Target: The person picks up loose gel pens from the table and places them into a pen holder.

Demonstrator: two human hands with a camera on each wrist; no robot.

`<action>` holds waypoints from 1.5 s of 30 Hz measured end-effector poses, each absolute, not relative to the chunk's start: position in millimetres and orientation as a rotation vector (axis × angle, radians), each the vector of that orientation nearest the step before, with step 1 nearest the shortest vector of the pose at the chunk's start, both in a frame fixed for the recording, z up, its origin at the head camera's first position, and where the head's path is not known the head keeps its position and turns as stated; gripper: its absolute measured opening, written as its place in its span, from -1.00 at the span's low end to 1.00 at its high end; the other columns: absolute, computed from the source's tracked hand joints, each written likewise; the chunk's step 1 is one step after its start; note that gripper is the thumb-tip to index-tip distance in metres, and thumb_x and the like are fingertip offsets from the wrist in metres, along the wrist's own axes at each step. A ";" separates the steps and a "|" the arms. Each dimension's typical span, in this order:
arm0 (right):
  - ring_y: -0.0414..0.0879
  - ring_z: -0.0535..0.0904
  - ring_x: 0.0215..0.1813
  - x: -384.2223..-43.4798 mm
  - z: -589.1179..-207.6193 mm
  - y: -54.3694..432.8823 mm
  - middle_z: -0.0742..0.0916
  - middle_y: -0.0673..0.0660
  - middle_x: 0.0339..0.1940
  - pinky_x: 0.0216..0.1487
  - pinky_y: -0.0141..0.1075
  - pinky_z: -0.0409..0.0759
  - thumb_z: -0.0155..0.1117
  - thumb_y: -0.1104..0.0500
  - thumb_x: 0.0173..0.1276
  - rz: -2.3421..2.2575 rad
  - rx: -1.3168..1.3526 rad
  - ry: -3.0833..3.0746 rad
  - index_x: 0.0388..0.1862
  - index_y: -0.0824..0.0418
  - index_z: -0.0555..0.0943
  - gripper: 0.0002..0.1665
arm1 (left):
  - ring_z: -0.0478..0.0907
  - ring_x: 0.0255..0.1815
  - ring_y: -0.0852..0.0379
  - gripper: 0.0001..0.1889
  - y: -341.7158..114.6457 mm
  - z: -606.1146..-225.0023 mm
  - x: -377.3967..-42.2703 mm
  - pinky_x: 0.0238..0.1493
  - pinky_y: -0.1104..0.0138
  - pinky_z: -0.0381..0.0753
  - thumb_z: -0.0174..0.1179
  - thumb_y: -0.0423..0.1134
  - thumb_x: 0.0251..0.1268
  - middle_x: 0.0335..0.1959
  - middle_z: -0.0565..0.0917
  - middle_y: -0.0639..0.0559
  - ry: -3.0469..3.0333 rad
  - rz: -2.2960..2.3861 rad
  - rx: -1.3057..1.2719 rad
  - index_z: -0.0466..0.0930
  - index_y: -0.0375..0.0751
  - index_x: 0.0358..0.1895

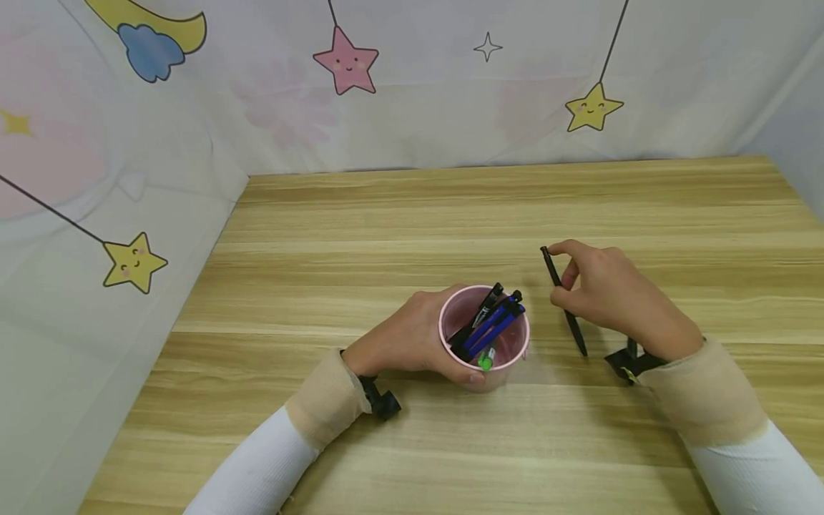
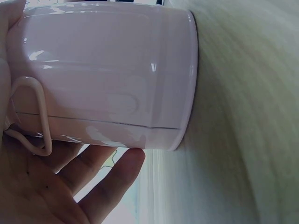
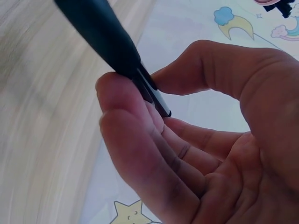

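My left hand (image 1: 412, 336) holds a pink metal bucket (image 1: 458, 309) from its left side, thumb along the near side below the rim. In the left wrist view the bucket's base is at the tabletop, and a small wire loop (image 2: 43, 114) shows on its wall. Inside lean several pens: blue ones (image 1: 494, 333), a black one (image 1: 481, 315) and one with a green end (image 1: 486, 359). To the right of the bucket, my right hand (image 1: 608, 293) pinches a black pen (image 1: 574, 330) between thumb and fingers, its lower end slanting toward me.
The wood-grain table (image 1: 360, 229) spreads around both hands. A pale cloth (image 1: 425, 121) printed with stars and a moon hangs behind the table and along its left side. Each wrist bears a small black camera mount (image 1: 384, 405) by a beige cuff (image 1: 328, 400).
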State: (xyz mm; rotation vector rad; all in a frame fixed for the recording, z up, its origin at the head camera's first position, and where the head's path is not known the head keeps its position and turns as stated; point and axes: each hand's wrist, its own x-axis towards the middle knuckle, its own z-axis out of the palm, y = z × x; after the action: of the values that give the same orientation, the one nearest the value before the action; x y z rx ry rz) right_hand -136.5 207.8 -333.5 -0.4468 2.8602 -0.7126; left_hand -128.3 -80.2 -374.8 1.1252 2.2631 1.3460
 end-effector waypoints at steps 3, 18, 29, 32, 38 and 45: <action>-0.11 0.39 -0.61 -135.5 -332.2 207.3 0.72 0.05 -0.35 -0.50 -0.23 0.39 0.32 0.20 0.22 -0.735 -0.451 2.857 0.36 0.37 0.42 -0.28 | 0.57 0.11 0.34 0.00 -80.3 -374.7 -128.3 0.17 0.36 0.55 0.70 0.03 -0.31 0.11 0.63 0.31 2.262 1.347 1.127 0.43 0.12 0.39; -0.12 0.38 -0.64 -131.0 -327.1 202.7 0.74 0.06 -0.31 -0.61 -0.28 0.35 0.32 0.21 0.20 -0.816 -0.467 2.880 0.37 0.35 0.42 -0.28 | 0.58 0.08 0.34 -0.01 -80.6 -374.5 -128.0 0.15 0.35 0.57 0.70 0.01 -0.32 0.08 0.64 0.31 2.250 1.361 1.123 0.44 0.12 0.38; -0.13 0.38 -0.65 -128.0 -325.2 200.8 0.74 0.09 -0.30 -0.66 -0.31 0.34 0.33 0.22 0.21 -0.890 -0.491 2.890 0.37 0.32 0.42 -0.28 | 0.58 0.08 0.33 -0.01 -80.5 -375.3 -127.9 0.15 0.35 0.57 0.70 0.01 -0.31 0.08 0.65 0.31 2.248 1.361 1.118 0.44 0.13 0.38; -0.14 0.42 -0.64 -127.5 -324.8 200.5 0.74 0.10 -0.28 -0.65 -0.30 0.37 0.33 0.23 0.22 -0.917 -0.497 2.892 0.38 0.30 0.42 -0.29 | 0.58 0.08 0.33 -0.01 -80.7 -375.1 -127.7 0.15 0.35 0.57 0.70 0.01 -0.31 0.08 0.65 0.30 2.254 1.354 1.115 0.44 0.12 0.38; -0.17 0.54 -0.59 -126.0 -323.2 199.9 0.73 0.10 -0.27 -0.58 -0.28 0.44 0.31 0.23 0.23 -0.940 -0.499 2.903 0.39 0.30 0.42 -0.29 | 0.58 0.08 0.34 -0.01 -80.9 -374.5 -127.0 0.15 0.35 0.56 0.70 0.02 -0.31 0.08 0.64 0.31 2.260 1.355 1.119 0.44 0.12 0.38; -0.19 0.61 -0.53 -125.2 -322.3 199.0 0.73 0.10 -0.26 -0.58 -0.28 0.46 0.30 0.24 0.23 -0.978 -0.484 2.895 0.40 0.29 0.42 -0.28 | 0.58 0.09 0.32 -0.02 -81.3 -375.1 -127.3 0.16 0.34 0.56 0.69 0.06 -0.31 0.09 0.64 0.32 2.246 1.354 1.114 0.44 0.15 0.38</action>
State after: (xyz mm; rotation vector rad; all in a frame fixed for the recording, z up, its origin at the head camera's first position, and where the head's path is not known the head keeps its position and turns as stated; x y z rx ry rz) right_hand -125.2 199.0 -322.3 -0.4844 2.8952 -0.9781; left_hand -127.3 -81.3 -375.1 1.1143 2.2463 1.3535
